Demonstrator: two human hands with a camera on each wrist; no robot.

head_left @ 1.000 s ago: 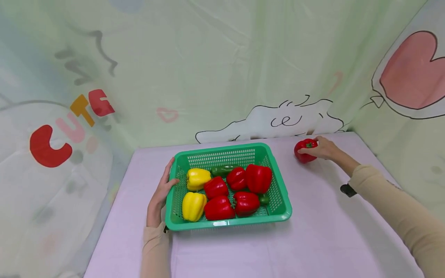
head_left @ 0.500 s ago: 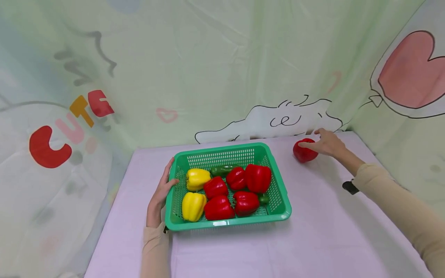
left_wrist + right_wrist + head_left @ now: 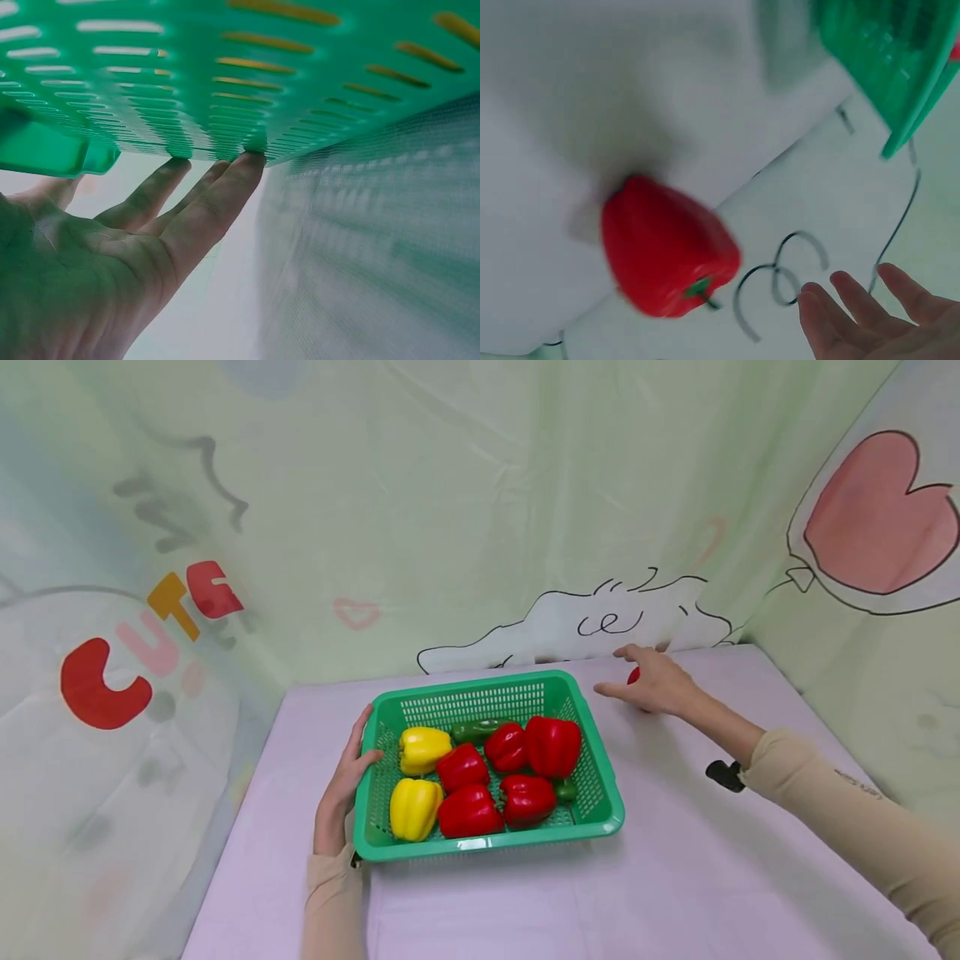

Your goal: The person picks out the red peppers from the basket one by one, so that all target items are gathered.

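Note:
My left hand (image 3: 348,781) holds the left side of a green plastic basket (image 3: 487,845), its thumb over the rim and fingers against the outer wall. In the left wrist view the fingertips touch the slotted wall. Yellow bell peppers (image 3: 415,808), several red bell peppers (image 3: 470,811) and long dark green vegetables (image 3: 477,731) lie inside. Past the basket's right side, my right hand (image 3: 652,681) is spread and holds nothing. It mostly hides a lone red bell pepper (image 3: 633,676) in the head view; the right wrist view shows this pepper (image 3: 667,251) whole, apart from the fingers.
A pale lilac cloth (image 3: 675,877) covers the table. Behind it hangs a light green printed curtain (image 3: 450,527), close to the table's back edge, and the curtain also runs along both sides.
My right hand has let go of the lone red bell pepper, lifted off and shifted left across it. The pepper stays on the table. The left hand keeps its place on the basket.

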